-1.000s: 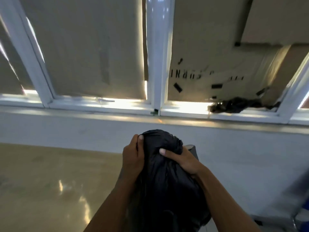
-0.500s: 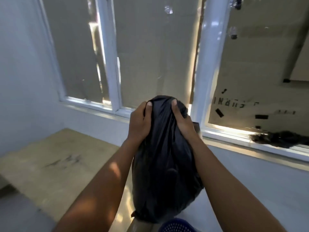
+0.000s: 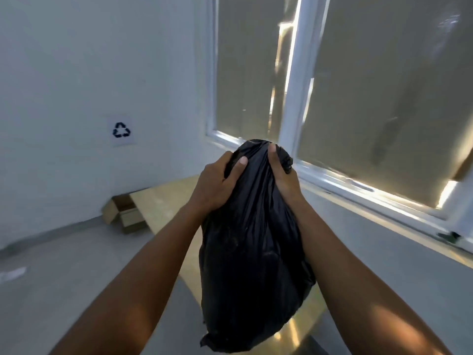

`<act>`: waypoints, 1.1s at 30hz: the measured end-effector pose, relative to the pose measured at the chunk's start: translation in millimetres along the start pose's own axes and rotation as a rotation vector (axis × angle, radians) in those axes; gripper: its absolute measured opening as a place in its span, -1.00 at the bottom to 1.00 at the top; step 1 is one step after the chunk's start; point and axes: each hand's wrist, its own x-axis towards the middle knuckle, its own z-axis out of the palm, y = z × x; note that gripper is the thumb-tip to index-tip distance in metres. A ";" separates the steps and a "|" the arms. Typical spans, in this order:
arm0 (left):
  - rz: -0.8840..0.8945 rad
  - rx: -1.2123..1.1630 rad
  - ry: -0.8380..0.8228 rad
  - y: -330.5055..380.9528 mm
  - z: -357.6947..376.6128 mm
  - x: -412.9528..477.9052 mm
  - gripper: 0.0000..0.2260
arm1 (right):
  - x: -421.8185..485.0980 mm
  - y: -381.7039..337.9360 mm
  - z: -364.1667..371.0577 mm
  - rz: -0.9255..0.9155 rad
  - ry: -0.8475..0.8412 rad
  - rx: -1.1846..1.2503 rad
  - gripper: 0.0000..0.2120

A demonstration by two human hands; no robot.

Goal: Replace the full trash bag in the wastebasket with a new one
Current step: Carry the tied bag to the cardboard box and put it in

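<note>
Our left hand (image 3: 217, 184) and right hand (image 3: 285, 181) grip the bunched neck of the black trash bag (image 3: 256, 252). We advise a 2-handed carry, neck pinched closed, no swinging.

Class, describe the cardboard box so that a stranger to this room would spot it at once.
Find the white wall on the left with the recycling sign. Below the sign, where wall meets grey floor, the box lies beside a tan surface. It alone is brown cardboard with open flaps; the bag is black and held aloft.
</note>
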 end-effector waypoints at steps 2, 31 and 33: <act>-0.025 0.028 -0.033 -37.3 -35.4 -0.1 -0.66 | 14.2 4.7 49.3 0.039 -0.034 -0.017 -0.23; -0.430 0.098 0.135 -522.7 -290.5 113.8 -0.78 | 340.2 100.5 584.7 0.147 -0.452 0.032 -0.56; -0.472 0.110 0.126 -561.7 -303.9 130.7 -0.75 | 365.3 105.2 613.9 0.149 -0.460 0.013 -0.64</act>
